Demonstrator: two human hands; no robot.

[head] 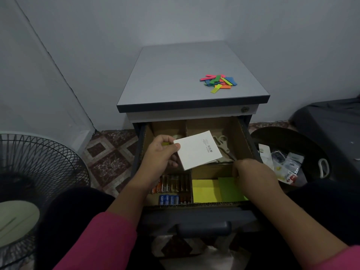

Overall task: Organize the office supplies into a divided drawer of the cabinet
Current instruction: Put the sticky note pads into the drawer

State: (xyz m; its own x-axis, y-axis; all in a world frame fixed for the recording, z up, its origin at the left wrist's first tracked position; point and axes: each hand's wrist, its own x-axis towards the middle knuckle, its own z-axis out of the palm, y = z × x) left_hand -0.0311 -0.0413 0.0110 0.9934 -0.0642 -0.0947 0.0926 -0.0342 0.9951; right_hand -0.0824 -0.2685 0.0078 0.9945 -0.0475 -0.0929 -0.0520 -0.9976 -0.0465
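Note:
The cabinet's top drawer (244, 133) stands pulled out, split by cardboard dividers into compartments. My left hand (160, 154) pinches a white square card (198, 151) with a barcode, held above the drawer's middle. My right hand (251, 172) reaches down into the front right compartment and touches the green sticky notes (228, 189) that lie beside yellow sticky notes (205, 190); its fingertips are hidden. Batteries (171, 189) fill the front left compartment. Beige scissors (222, 143) lie in the back right compartment. Coloured page flags (219, 81) sit in a pile on the cabinet top (175, 80).
A floor fan (33, 172) stands at the left. A dark round basket (288, 158) with torn packaging stands to the right of the cabinet, next to a dark bin (331, 121). The drawer's handle (203, 228) faces me, between my knees.

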